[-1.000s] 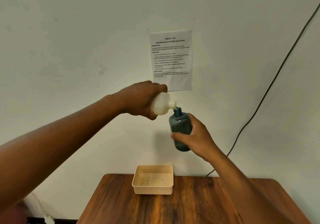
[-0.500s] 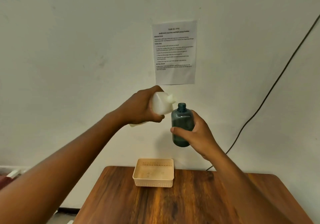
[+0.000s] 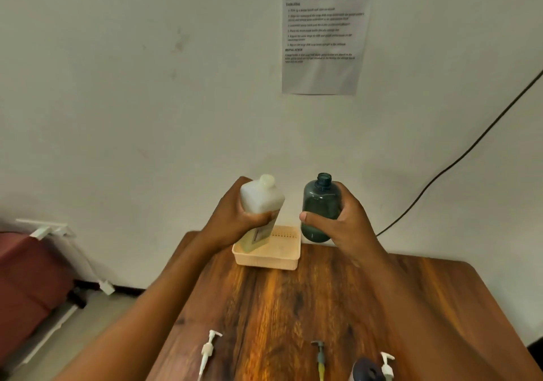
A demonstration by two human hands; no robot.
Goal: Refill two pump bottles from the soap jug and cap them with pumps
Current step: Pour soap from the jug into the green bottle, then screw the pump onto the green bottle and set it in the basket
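My left hand point(image 3: 232, 219) grips the white soap jug point(image 3: 262, 201), now nearly upright with its open spout at the top. My right hand point(image 3: 343, 221) holds the dark teal pump bottle point(image 3: 320, 207) upright, neck open, just right of the jug. Both are held in the air above the far end of the wooden table point(image 3: 293, 307). On the near table lie a white pump point(image 3: 208, 349), a teal pump with a yellowish tube point(image 3: 320, 357), and another white pump point(image 3: 387, 366) beside a dark bottle top point(image 3: 367, 370).
A beige perforated basket point(image 3: 270, 255) sits at the table's far edge against the wall. A printed sheet point(image 3: 324, 27) hangs on the wall and a black cable point(image 3: 458, 160) runs down at right. A dark red seat point(image 3: 29, 280) stands at left.
The jug has tipped back from pouring to nearly upright, and its spout has left the bottle's neck. Both hands came lower, and the view tilted down to show the pumps.
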